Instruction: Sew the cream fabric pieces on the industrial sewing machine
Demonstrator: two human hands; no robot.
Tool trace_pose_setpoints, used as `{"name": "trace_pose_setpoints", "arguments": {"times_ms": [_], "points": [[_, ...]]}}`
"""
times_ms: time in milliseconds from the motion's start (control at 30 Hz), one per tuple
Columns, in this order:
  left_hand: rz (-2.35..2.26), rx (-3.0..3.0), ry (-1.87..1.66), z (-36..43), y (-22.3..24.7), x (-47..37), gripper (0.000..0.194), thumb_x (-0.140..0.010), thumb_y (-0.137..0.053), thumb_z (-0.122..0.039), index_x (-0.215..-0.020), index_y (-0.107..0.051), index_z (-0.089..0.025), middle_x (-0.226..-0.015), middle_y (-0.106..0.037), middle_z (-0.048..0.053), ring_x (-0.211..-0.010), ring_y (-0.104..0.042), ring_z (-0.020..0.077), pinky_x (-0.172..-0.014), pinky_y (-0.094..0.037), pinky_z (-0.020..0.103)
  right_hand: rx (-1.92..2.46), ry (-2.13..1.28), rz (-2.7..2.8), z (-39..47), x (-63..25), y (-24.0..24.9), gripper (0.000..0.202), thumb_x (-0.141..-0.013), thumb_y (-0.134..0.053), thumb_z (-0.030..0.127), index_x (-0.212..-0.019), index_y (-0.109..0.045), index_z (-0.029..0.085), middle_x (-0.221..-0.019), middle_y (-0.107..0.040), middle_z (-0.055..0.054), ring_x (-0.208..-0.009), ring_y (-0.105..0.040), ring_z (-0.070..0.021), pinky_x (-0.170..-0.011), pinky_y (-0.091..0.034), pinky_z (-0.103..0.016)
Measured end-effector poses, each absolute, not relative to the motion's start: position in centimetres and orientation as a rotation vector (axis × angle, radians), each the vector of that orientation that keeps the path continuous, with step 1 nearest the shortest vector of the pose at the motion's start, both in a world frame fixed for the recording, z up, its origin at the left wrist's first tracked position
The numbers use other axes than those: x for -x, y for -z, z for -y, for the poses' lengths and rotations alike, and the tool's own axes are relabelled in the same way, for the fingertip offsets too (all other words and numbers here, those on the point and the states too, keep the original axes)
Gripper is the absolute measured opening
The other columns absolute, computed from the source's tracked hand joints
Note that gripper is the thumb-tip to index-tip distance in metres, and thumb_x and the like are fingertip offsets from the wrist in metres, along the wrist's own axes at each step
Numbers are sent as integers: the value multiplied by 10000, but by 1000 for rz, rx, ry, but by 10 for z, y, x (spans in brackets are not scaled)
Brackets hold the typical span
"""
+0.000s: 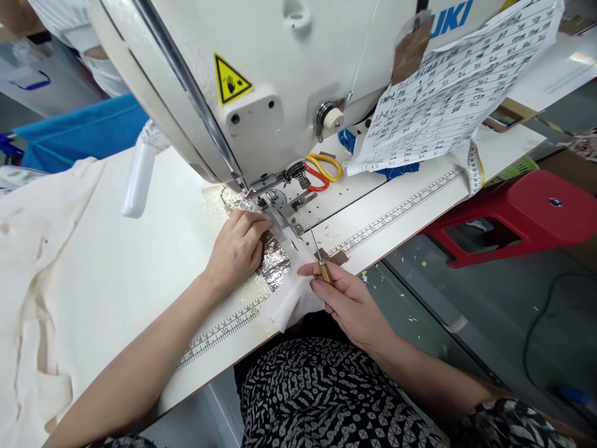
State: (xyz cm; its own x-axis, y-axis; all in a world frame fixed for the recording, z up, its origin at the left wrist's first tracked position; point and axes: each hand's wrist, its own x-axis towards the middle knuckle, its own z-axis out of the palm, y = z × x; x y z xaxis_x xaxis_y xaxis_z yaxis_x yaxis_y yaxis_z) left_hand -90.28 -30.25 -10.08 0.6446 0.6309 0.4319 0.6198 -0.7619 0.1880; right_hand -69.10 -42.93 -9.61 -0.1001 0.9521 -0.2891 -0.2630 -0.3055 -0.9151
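Observation:
My left hand (237, 246) lies on the sewing machine bed with fingers curled together, its fingertips pinching the edge of a white fabric piece (298, 295) beside the presser foot (280, 218). The fabric runs from the foot down over the table's front edge. In my right hand (347, 302) is an awl (324, 272) with a wooden handle, its thin metal point aimed up toward the foot. The right fingers are closed around the handle, next to the fabric. Shiny clear tape (275, 261) covers the bed under my left hand.
The white sewing machine head (280, 74) stands over the work. Yellow and red-handled scissors (324, 171) lie behind the needle area. A written paper sheet (457, 93) hangs at right, above a red stool (550, 205). Cream fabric (41, 261) is spread at left. Another person's sleeve (69, 18) shows top left.

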Motion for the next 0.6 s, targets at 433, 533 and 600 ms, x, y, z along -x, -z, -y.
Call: {"name": "trace_pose_setpoints", "arguments": {"times_ms": [433,533,600], "points": [[-1123,-2941,-839,302,102,903,380,-912,-446,-47,-1238,-585,-185,-1109,-643,143,-964,-584,276,-832,-559,466,1104,-1682,793,409,700,91,286,-882,-678,365,-1132,-682,226,-896,-599,10,-771,-514,-124,-665,-416,-253],[-1027,-2916,-859,303,102,904,379,-902,-454,-53,-1215,-604,-205,-1078,-656,120,-950,-594,266,-810,-558,447,1119,-1681,819,408,700,91,281,-890,-665,375,-1128,-689,228,-871,-596,10,-752,-509,-126,-633,-408,-250],[-1021,-2934,-854,303,104,903,363,-903,-463,-66,-1200,-622,-202,-1081,-664,118,-963,-602,272,-814,-559,451,1111,-1665,846,407,701,92,254,-895,-657,367,-1104,-696,228,-835,-582,17,-734,-503,-124,-620,-405,-249]]}}
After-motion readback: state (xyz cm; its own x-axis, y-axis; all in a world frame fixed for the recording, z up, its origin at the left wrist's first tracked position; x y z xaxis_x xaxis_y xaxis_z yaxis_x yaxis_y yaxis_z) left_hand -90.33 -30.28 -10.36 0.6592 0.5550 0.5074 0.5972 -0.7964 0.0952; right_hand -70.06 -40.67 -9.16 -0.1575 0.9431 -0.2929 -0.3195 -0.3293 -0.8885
